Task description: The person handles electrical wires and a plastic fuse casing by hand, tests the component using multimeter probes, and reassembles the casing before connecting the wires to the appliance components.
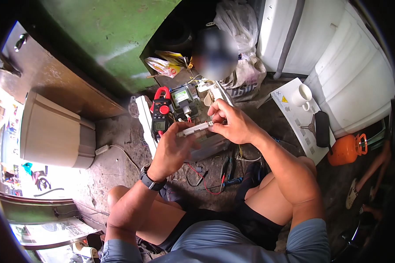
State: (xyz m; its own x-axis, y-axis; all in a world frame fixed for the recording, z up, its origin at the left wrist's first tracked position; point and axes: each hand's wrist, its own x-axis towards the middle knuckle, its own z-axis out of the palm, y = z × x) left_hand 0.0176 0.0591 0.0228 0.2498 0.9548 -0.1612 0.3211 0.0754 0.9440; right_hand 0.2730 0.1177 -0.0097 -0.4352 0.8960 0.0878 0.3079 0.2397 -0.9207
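Observation:
A slim white plastic strip (198, 128) is held between my two hands over an opened appliance. My left hand (173, 147), with a black watch on its wrist, grips the strip's left end between bent fingers. My right hand (232, 122) pinches its right end with thumb and fingertips. Just beyond my left hand, a red and black clamp meter (161, 111) rests on the white casing edge (144, 118). Next to the meter sits a grey component with a green label (180, 96), red wires running below it. The strip's exact kind cannot be made out.
Pliers (226, 168) and a red test lead (209, 191) lie on the floor between my legs. To the right are a cardboard sheet (299, 127), a white mug (301, 95) and an orange gas cylinder (348, 150). Someone's foot (352, 194) shows at far right.

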